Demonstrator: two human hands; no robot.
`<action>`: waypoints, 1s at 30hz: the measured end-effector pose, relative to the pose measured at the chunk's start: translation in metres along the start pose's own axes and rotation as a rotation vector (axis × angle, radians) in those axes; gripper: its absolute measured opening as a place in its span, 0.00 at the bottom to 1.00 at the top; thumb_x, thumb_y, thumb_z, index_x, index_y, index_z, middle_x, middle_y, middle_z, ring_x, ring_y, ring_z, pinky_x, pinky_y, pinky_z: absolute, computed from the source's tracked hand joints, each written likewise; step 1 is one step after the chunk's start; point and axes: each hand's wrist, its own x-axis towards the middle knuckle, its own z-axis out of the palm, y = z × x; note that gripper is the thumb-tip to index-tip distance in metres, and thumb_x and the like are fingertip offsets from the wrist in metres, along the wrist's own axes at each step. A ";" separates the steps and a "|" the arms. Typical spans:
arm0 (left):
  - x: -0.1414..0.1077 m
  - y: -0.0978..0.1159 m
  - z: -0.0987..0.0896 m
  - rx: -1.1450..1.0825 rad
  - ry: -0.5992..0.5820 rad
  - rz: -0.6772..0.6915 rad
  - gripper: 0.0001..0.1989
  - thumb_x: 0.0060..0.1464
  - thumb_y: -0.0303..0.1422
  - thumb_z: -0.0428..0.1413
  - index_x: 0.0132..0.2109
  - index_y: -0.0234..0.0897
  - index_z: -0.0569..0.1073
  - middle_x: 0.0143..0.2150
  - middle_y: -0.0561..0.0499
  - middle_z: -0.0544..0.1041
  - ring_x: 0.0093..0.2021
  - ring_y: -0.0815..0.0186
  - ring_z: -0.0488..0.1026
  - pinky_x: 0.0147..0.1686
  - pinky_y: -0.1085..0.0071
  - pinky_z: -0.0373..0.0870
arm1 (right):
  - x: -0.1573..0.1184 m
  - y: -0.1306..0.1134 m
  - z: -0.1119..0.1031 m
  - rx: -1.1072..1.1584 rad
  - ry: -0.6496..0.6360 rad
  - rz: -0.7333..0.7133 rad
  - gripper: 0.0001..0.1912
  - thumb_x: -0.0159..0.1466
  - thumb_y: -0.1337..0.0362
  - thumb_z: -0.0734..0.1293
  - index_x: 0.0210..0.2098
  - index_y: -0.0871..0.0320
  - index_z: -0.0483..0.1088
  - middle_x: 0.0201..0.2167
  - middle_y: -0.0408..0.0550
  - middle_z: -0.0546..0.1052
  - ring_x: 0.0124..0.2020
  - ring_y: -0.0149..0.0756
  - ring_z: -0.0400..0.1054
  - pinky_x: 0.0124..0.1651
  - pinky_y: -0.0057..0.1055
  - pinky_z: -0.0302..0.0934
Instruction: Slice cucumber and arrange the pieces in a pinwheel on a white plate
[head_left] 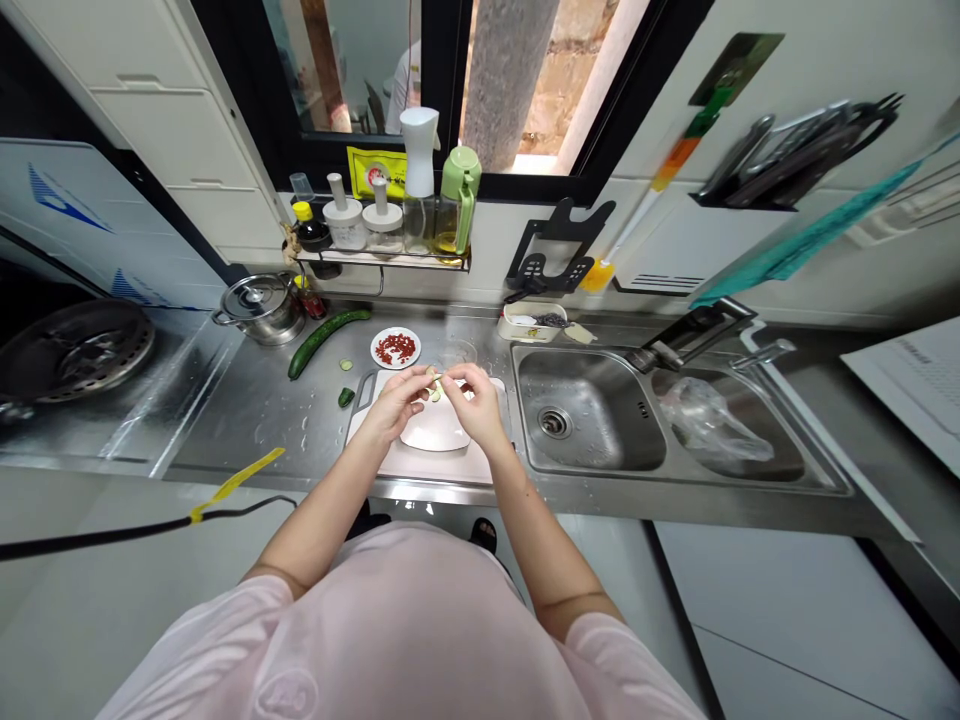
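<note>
Both hands meet above a white dish point(435, 432) on the cutting board point(480, 470). My left hand point(401, 402) pinches a small pale-green piece of food point(435, 378) with thumb and fingertips. From the other side, my right hand point(475, 400) is closed on the same piece; fingers cover much of it, so I cannot tell its exact kind. A few similar pale pieces point(435, 395) lie in the dish just below the fingertips. Left of the board are a cucumber slice point(346, 365) and a dark green cucumber end point(346, 397).
Behind the board stands a small plate of chopped red pieces point(396, 348). A long cucumber point(322, 340) and a lidded steel pot point(261, 308) are farther left. The double sink point(592, 455) lies right, with a plastic bag point(709, 420) in its second basin. Condiments line the shelf point(390, 258).
</note>
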 end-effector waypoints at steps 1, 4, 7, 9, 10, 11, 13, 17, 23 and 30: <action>0.001 0.001 0.000 0.039 0.020 0.035 0.20 0.38 0.38 0.65 0.41 0.37 0.73 0.30 0.54 0.72 0.25 0.77 0.65 0.21 0.81 0.54 | 0.000 0.001 0.000 -0.005 -0.002 0.003 0.10 0.63 0.57 0.62 0.30 0.54 0.70 0.33 0.45 0.74 0.39 0.35 0.65 0.38 0.30 0.59; 0.004 0.000 -0.001 0.128 0.079 0.156 0.22 0.35 0.37 0.66 0.40 0.36 0.74 0.30 0.53 0.73 0.26 0.76 0.67 0.22 0.80 0.56 | 0.000 0.002 0.000 -0.010 -0.001 0.007 0.10 0.62 0.57 0.62 0.29 0.54 0.70 0.33 0.46 0.74 0.40 0.36 0.65 0.38 0.31 0.59; 0.006 -0.003 -0.002 0.182 0.097 0.286 0.22 0.36 0.36 0.66 0.40 0.35 0.73 0.31 0.52 0.74 0.29 0.73 0.69 0.28 0.78 0.62 | 0.000 0.002 0.001 -0.013 0.008 -0.001 0.11 0.62 0.57 0.62 0.28 0.54 0.70 0.33 0.46 0.74 0.39 0.35 0.65 0.37 0.31 0.59; 0.006 -0.004 -0.002 0.221 0.088 0.361 0.20 0.37 0.36 0.65 0.40 0.34 0.73 0.31 0.52 0.75 0.31 0.72 0.70 0.33 0.76 0.65 | -0.001 0.002 0.000 -0.014 0.012 -0.010 0.10 0.62 0.58 0.62 0.28 0.54 0.70 0.33 0.46 0.74 0.39 0.35 0.65 0.37 0.31 0.59; 0.006 -0.004 -0.003 0.242 0.080 0.388 0.20 0.38 0.36 0.65 0.41 0.34 0.73 0.31 0.52 0.75 0.32 0.72 0.71 0.35 0.75 0.66 | -0.001 0.002 0.000 -0.014 0.011 -0.014 0.10 0.62 0.58 0.62 0.28 0.54 0.70 0.33 0.45 0.74 0.39 0.35 0.65 0.38 0.31 0.59; 0.006 -0.005 -0.003 0.261 0.073 0.408 0.19 0.39 0.36 0.64 0.41 0.34 0.73 0.31 0.52 0.75 0.32 0.71 0.71 0.36 0.74 0.67 | -0.001 0.002 0.000 -0.013 0.010 -0.018 0.10 0.62 0.58 0.62 0.28 0.54 0.70 0.33 0.45 0.74 0.39 0.35 0.65 0.38 0.31 0.59; 0.006 -0.005 -0.003 0.285 0.060 0.429 0.19 0.40 0.36 0.64 0.41 0.34 0.72 0.31 0.52 0.75 0.32 0.71 0.71 0.36 0.74 0.67 | -0.001 0.003 -0.001 -0.015 0.004 -0.018 0.10 0.62 0.59 0.62 0.28 0.54 0.70 0.32 0.45 0.73 0.39 0.35 0.64 0.38 0.31 0.58; 0.008 -0.005 -0.003 0.312 0.051 0.443 0.19 0.41 0.36 0.63 0.41 0.34 0.72 0.31 0.52 0.75 0.31 0.71 0.71 0.35 0.74 0.67 | -0.002 0.004 -0.001 -0.022 -0.005 -0.012 0.10 0.62 0.58 0.62 0.27 0.54 0.70 0.32 0.45 0.74 0.39 0.35 0.65 0.37 0.31 0.59; 0.007 -0.002 0.001 0.373 0.072 0.442 0.18 0.40 0.35 0.63 0.41 0.35 0.73 0.31 0.52 0.74 0.31 0.71 0.70 0.34 0.75 0.65 | -0.003 0.005 -0.003 -0.027 -0.016 0.007 0.10 0.62 0.58 0.62 0.27 0.54 0.70 0.32 0.46 0.74 0.40 0.36 0.65 0.38 0.32 0.59; 0.008 0.003 0.001 0.400 0.052 0.451 0.17 0.39 0.33 0.63 0.40 0.34 0.73 0.31 0.51 0.74 0.31 0.71 0.69 0.33 0.75 0.64 | -0.003 0.006 -0.002 -0.004 -0.029 0.016 0.11 0.61 0.58 0.63 0.26 0.54 0.70 0.32 0.45 0.74 0.40 0.36 0.66 0.38 0.32 0.60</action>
